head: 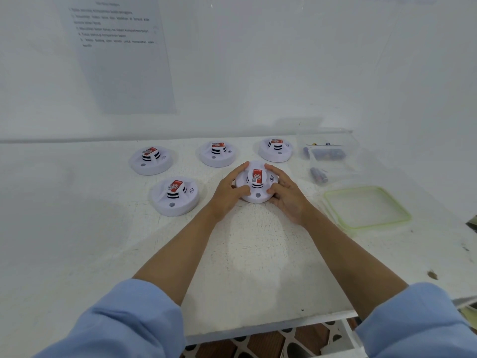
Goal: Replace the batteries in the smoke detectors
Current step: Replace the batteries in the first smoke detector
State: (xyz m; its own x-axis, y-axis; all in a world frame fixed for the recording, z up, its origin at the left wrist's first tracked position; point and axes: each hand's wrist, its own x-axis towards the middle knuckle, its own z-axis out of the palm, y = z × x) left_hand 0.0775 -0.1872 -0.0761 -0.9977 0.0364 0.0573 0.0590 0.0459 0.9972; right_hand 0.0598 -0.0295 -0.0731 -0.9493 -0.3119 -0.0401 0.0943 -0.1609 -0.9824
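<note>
1. A plain workstation: a scuffed white worktop (258, 254) set against bare white walls (284, 60).
2. A printed sheet (121, 60) of numbered lines hangs on the wall.
3. Five identical detectors (175, 196) lie spaced out on the worktop, with clear tubs (325, 151) of batteries (318, 175) beside them at the right.

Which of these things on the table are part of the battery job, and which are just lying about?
Part of the job: smoke detector gripped by left hand and right hand; far-left detector; far-middle detector; far-right detector; near-left detector; clear tubs with what look like batteries.
Just lying about: green-rimmed lid; printed sheet on the wall.
</note>
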